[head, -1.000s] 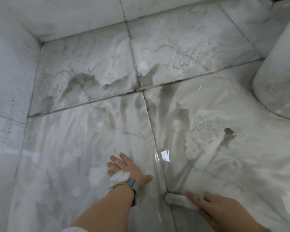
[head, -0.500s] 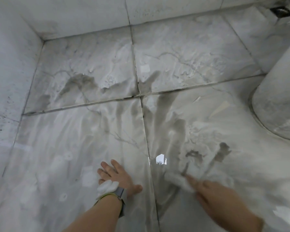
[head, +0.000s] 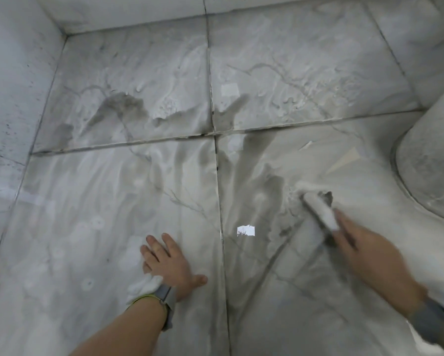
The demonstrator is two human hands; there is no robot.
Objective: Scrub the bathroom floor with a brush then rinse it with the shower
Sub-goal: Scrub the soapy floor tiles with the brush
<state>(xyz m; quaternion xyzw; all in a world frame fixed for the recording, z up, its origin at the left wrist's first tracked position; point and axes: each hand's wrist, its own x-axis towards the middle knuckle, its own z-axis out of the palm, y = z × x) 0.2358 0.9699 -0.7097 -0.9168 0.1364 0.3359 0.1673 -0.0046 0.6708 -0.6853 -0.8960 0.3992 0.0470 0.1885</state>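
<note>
Four floor tiles [head: 128,201] are filmed with grey suds yet unrinsed, so scrubbing seems well along with showering left, as the right hand [head: 369,253] grips the brush [head: 318,209] on the near-right tile and the left hand [head: 168,263] presses flat.
</note>
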